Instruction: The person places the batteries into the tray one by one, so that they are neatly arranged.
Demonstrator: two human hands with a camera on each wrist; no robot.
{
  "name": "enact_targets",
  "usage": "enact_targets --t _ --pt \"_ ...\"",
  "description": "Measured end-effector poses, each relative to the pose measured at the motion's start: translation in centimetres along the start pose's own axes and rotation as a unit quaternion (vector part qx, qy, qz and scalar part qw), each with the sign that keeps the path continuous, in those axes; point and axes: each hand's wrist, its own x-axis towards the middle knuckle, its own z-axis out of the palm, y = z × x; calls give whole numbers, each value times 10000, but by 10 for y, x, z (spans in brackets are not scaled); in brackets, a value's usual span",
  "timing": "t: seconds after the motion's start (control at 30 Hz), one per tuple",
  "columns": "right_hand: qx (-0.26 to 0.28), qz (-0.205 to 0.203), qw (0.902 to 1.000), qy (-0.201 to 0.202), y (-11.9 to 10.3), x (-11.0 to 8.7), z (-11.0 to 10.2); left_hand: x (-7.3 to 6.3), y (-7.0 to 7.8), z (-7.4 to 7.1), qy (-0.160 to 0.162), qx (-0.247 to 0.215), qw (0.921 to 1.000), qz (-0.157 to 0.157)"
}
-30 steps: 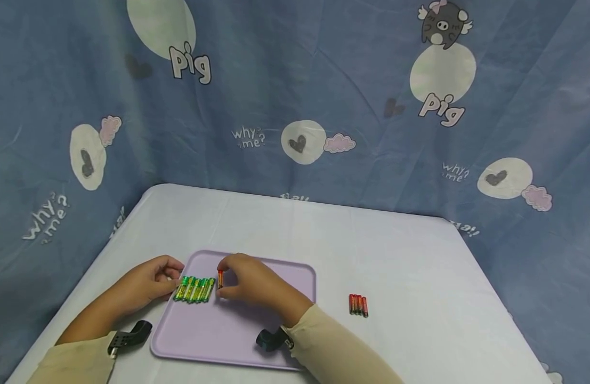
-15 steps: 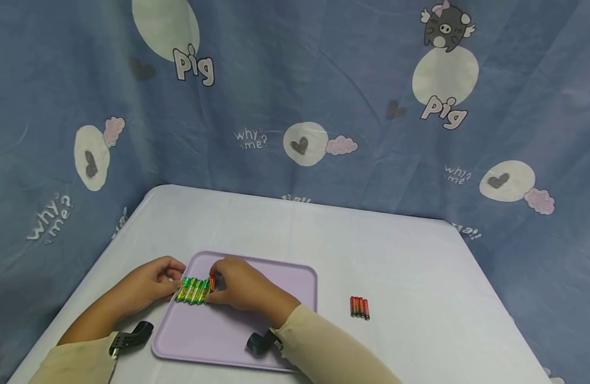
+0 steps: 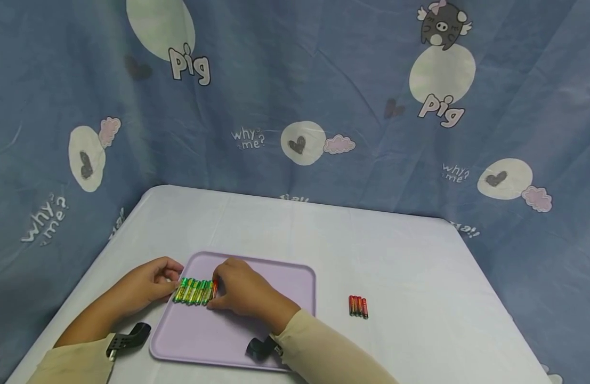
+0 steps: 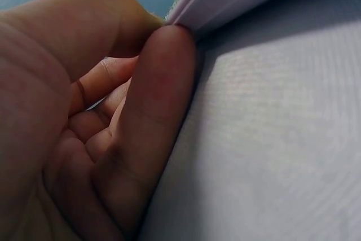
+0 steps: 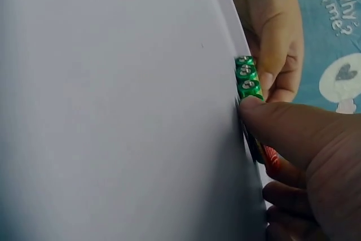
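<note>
My left hand pinches the left rim of a lilac tray; in the left wrist view, its thumb and index finger meet at the tray's edge. On the tray lies a side-by-side row of several green-and-yellow batteries. At the right end of that row, my right hand grips a red battery between thumb and fingers. Seen from the right wrist, the thumb covers part of the row's near ends, and the red battery's end shows beneath it.
Several red batteries lie side by side on the white table, right of the tray. A blue printed curtain hangs behind the table. Each wrist wears a black camera mount, such as the left one.
My right hand has moved left with the red battery, from a small gap off the green row to right against its end. The left hand stays at the tray rim.
</note>
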Motion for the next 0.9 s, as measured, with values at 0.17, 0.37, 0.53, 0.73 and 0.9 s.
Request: enact_targets --t 0.17,0.37,0.53,0.73,0.9 --pt "-207 18 9997 86 -1 0 0 2 2 -1 14 35 10000 57" --pt "-207 31 9996 190 1 1 1 4 4 -1 56 109 9999 37" --pt "-53 89 9997 202 3 1 1 6 3 -2 12 48 10000 21" --pt "404 208 9981 417 9 -6 -7 5 0 -3 75 217 9997 -117" --pt "688 23 9958 607 25 -27 -22 3 -3 -1 -14 23 9999 -116"
